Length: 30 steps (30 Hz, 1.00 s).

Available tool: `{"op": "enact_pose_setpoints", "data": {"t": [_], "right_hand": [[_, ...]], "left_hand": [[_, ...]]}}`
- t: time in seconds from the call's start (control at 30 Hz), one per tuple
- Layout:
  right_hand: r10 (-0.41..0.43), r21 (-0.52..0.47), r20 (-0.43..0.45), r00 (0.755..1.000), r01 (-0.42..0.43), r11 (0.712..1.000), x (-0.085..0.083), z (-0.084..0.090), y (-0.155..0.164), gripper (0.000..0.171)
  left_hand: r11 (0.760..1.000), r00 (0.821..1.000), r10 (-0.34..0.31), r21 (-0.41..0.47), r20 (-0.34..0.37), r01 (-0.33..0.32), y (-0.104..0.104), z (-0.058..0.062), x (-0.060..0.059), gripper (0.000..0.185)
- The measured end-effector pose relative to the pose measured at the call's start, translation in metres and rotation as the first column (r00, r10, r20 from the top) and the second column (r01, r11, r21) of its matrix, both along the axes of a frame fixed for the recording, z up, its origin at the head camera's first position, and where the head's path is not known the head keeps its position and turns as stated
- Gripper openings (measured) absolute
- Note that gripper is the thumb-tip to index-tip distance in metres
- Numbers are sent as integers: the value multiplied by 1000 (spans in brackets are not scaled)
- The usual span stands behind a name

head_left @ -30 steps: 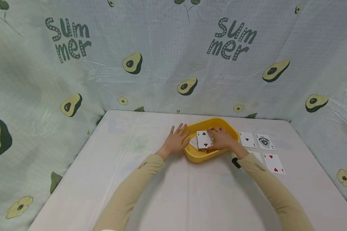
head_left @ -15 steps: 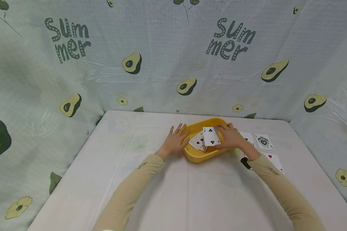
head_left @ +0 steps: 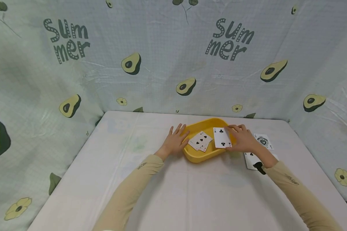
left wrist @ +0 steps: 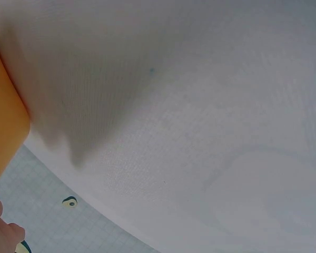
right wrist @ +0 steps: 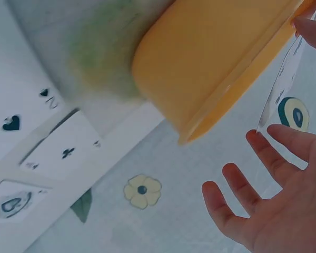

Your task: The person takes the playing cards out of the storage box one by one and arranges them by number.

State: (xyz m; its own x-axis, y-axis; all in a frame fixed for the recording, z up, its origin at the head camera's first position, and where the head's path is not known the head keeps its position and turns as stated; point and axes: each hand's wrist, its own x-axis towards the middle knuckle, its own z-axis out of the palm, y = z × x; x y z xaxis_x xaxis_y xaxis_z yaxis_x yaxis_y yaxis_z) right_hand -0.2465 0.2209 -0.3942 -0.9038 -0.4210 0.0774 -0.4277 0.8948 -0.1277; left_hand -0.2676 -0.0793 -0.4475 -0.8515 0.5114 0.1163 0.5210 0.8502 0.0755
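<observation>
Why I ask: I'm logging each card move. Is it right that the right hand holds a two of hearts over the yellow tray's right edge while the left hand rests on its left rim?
Not quite: the card in the right hand is a two of clubs, as the head view shows. The rest stands: it is over the yellow tray's right edge, the left hand on the left rim.

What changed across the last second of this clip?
The right hand carried the two of clubs rightward, from over the card pile to the yellow tray's right rim, keeping its grip. The left hand stayed against the tray's left side.
</observation>
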Motion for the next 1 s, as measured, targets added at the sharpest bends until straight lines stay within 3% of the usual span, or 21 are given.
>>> {"op": "enact_pose_setpoints", "data": {"t": [0.37, 1.0], "right_hand": [[1, 11, -44, 999, 0, 1000, 17, 3, 38, 84], [-61, 44, -39, 997, 63, 997, 53, -17, 125, 87]], "left_hand": [[1000, 1000, 3, 9, 3, -3, -1, -1, -1, 49], [1000, 1000, 18, -20, 23, -17, 0, -1, -2, 49]]}}
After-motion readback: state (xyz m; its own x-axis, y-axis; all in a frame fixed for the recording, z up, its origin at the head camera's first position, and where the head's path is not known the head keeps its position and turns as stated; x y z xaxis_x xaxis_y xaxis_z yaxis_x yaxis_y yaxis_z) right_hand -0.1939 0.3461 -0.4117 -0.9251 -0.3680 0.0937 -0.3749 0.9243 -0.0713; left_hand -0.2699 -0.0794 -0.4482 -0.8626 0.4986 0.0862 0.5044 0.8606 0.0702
